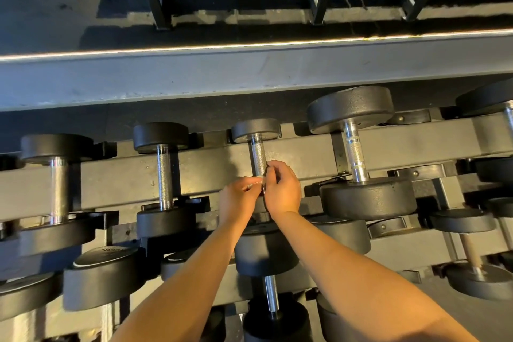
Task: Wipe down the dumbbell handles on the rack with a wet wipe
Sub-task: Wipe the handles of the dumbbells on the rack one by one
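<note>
Now my left hand [240,198] and right hand [283,191] pinch what seems the wipe [256,182]; better unfold it fully.

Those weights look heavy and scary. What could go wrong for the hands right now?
The left hand and right hand both pinch a small pale thing; it could slip and fall down through the rack. The fingers are right beside one dumbbell handle, so if that dumbbell rolled, they might get squeezed.
</note>
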Motion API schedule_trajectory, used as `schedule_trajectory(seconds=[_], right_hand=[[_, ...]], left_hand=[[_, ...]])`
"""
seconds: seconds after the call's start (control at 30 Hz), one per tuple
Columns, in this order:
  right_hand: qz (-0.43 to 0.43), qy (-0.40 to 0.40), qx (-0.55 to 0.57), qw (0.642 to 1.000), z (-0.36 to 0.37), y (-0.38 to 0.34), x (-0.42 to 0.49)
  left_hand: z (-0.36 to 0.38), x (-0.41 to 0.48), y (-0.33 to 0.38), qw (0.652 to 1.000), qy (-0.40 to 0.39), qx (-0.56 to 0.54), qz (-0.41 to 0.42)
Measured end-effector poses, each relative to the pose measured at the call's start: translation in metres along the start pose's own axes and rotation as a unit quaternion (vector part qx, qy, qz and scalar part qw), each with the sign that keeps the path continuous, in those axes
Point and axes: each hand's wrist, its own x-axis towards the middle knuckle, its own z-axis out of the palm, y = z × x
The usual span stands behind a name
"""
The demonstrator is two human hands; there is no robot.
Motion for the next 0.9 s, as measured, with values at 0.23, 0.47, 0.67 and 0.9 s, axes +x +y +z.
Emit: schedule_trajectory(seconds=[0.23, 0.47, 0.67, 0.9], right_hand=[[-0.011, -0.006, -0.017, 1.0, 0.001, 0.003, 0.003], [0.003, -0.016, 0.0, 1.0, 0.0, 0.002, 0.003], [0.027, -0.071, 0.067, 0.995, -0.015, -0.001, -0.002], [0.004, -0.121, 0.083, 0.989, -0.033, -0.017, -0.004]], left_hand=[[0.011, 0.028, 0.023, 0.992, 0.059, -0.11, -0.002], [0.01, 0.013, 0.014, 0.998, 0.039, 0.039, -0.031], [-0.005, 0.004, 0.018, 0.997, -0.022, 0.047, -0.061], [0.004, -0.007, 0.029, 0.999, 0.006, -0.015, 0.035]])
